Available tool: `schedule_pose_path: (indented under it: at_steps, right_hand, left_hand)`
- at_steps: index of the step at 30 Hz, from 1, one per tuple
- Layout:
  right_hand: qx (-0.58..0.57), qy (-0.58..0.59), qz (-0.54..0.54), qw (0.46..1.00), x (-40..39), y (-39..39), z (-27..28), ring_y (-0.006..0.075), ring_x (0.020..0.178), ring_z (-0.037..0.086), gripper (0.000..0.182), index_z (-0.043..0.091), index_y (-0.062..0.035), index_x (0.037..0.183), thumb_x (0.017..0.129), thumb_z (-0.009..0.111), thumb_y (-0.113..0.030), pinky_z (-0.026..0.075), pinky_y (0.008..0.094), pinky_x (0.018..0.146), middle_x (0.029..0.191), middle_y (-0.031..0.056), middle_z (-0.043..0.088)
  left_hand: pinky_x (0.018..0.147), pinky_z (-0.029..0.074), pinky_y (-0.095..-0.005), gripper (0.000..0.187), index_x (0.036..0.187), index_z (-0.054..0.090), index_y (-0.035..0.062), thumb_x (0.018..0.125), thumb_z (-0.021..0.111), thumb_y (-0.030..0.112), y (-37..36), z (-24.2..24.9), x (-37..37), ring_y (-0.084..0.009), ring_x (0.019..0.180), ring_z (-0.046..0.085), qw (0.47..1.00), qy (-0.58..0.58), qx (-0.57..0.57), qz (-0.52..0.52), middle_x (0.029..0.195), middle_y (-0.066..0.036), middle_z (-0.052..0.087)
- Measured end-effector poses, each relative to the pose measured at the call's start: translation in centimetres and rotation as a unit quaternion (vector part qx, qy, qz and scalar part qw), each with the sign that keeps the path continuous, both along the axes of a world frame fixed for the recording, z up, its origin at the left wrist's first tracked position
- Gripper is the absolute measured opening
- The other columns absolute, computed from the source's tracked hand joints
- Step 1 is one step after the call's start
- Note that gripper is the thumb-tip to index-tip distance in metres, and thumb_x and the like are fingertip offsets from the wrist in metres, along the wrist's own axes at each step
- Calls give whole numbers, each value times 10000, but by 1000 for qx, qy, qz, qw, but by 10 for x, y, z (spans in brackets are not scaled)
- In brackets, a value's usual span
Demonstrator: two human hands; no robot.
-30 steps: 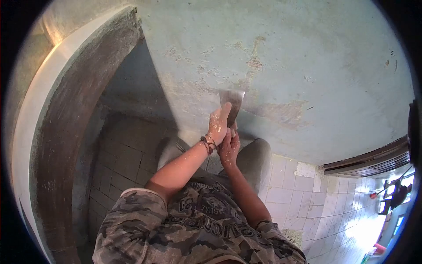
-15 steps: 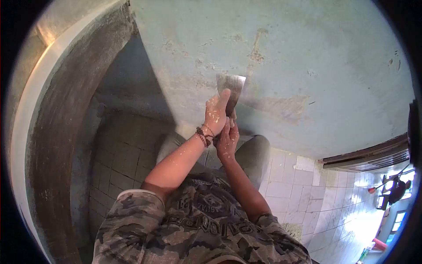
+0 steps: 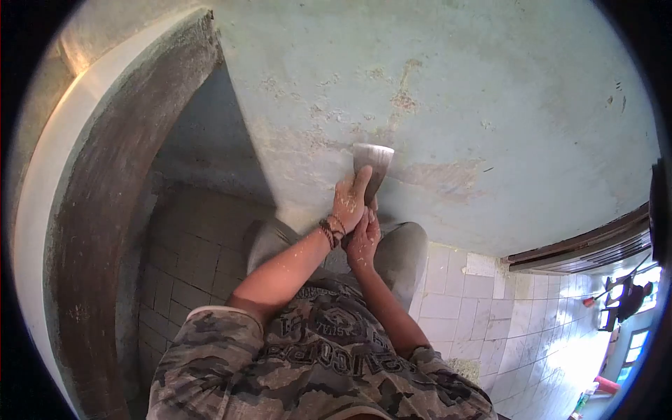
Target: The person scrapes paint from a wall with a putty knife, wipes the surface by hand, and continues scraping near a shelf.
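Observation:
A scraper (image 3: 374,168) with a wide metal blade points up the pale green wall (image 3: 546,175), its bright edge at or very near the surface. My left hand (image 3: 348,201) is closed on it, the thumb lying along the blade. Just below, my right hand (image 3: 363,241) is closed around the handle end, close against the left wrist. Most of the handle is hidden by the fingers. Pale flecks dot both hands, and dark braided bracelets (image 3: 331,232) circle the left wrist. Around the blade, the wall shows chipped and peeled paint patches (image 3: 404,101).
To the left, a dark curved arch edge (image 3: 87,231) borders a recess with a tiled floor (image 3: 189,255). White tiles (image 3: 462,287) cover the floor at right, below a dark wooden door frame (image 3: 581,245). My knees (image 3: 402,255) are close to the wall.
Both hands and the scraper have moved down the wall, toward my body. The grip looks the same. The view has shifted slightly.

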State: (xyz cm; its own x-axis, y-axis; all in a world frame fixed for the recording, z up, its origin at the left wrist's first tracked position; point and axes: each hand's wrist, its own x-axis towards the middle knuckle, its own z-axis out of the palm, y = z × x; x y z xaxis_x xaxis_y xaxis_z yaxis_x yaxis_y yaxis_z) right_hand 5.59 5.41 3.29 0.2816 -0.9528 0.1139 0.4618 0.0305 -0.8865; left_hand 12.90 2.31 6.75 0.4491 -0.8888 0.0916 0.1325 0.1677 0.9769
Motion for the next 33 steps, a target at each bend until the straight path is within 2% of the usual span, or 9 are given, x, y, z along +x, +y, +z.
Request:
schedule_pose_path:
  at_steps: [8, 12, 14, 16, 20, 24, 26, 27, 33]
  right_hand:
    - [-44, 94, -20, 994, 0, -7, 23, 95, 848, 513, 324, 459, 5, 1187, 978, 368, -225, 433, 252, 739, 965, 38, 582]
    - [20, -32, 14, 999, 6, -7, -28, 165, 1124, 459, 481, 260, 56, 1351, 958, 416, -173, 394, 295, 920, 1260, 140, 465]
    - [14, 18, 10, 1000, 3, -10, 29, 170, 1091, 483, 474, 288, 34, 1348, 957, 430, -194, 412, 302, 902, 1238, 134, 486]
    - [135, 54, 88, 985, -1, -15, 59, 165, 1070, 492, 465, 312, 8, 1350, 954, 441, -200, 417, 299, 892, 1229, 132, 495]
    - [-61, 63, -43, 995, 11, -13, 8, 166, 875, 561, 369, 409, 5, 1266, 950, 439, -184, 466, 309, 755, 1035, 99, 602]
    - [-58, 40, -62, 996, 15, -10, -44, 170, 801, 563, 343, 434, 9, 1230, 949, 438, -189, 468, 319, 700, 965, 89, 624]
    - [-97, 244, -63, 963, 0, 0, -8, 138, 815, 552, 329, 449, 9, 1210, 950, 442, -192, 464, 290, 700, 940, 78, 615]
    - [52, -8, 21, 998, 5, 1, -15, 93, 770, 534, 268, 487, 3, 1129, 946, 457, -192, 451, 252, 650, 868, 47, 596]
    - [16, -17, -44, 999, 10, -3, -38, 54, 703, 495, 197, 502, -4, 1028, 930, 499, -175, 415, 220, 578, 823, 11, 573]
  left_hand:
    - [381, 392, -263, 570, 711, 516, 22, 861, 453, 568, 7, 50, 3, -149, 393, 510, 999, 30, 5, -21, 520, -73, 527]
    - [379, 400, -277, 550, 678, 502, 20, 889, 433, 523, 2, 17, 4, -156, 397, 509, 997, 49, 57, 5, 513, -79, 521]
    - [393, 398, -285, 544, 676, 498, 10, 894, 435, 505, -8, 16, 14, -157, 409, 506, 994, -88, -54, 42, 512, -80, 518]
    - [405, 388, -298, 525, 685, 494, -1, 903, 435, 473, 7, 63, 7, -154, 423, 497, 1000, 20, 4, 1, 510, -81, 505]
    - [410, 398, -283, 536, 676, 499, 12, 900, 432, 495, 4, 31, 12, -134, 442, 518, 1000, 9, -2, -10, 517, -62, 509]
    - [377, 392, -262, 552, 723, 501, 23, 873, 444, 551, 14, 8, 7, -138, 410, 514, 998, 52, 40, 17, 530, -71, 525]
    - [355, 384, -257, 555, 767, 500, 25, 857, 459, 571, 22, 11, 1, -145, 382, 501, 996, 71, 48, 23, 530, -81, 524]
    - [356, 386, -259, 554, 764, 499, 29, 856, 459, 574, 24, 16, 0, -145, 382, 499, 994, 92, 57, 16, 526, -76, 517]
    - [360, 381, -265, 582, 721, 499, 25, 857, 442, 588, -2, -27, 9, -154, 376, 494, 995, 61, 40, 70, 516, -80, 514]
